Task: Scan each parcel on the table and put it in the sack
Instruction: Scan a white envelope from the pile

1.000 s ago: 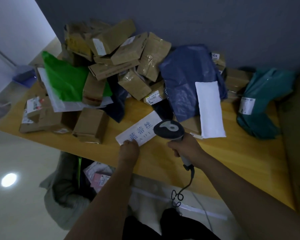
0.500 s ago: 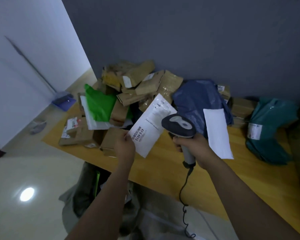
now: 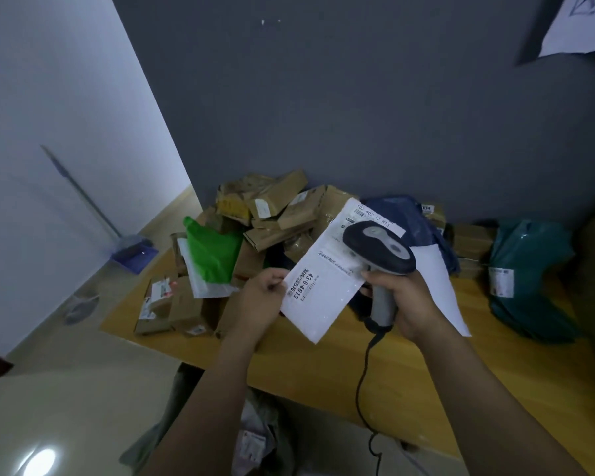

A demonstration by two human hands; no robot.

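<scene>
Scanning step, I'd say: the left hand pinches the parcel by its nine o'clock edge, held above the table, while the right hand grips the scanner over its label. Next it wants dropping into the sack at six o'clock

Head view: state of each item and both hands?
white parcel: held above the table, label side up.
scanner: held, head over the parcel's label.
left hand: pinches the parcel's edge.
right hand: grips the scanner handle.
sack: open, partly filled.
parcel pile: on table.

Bare forearms – bare left hand and right hand.
</scene>
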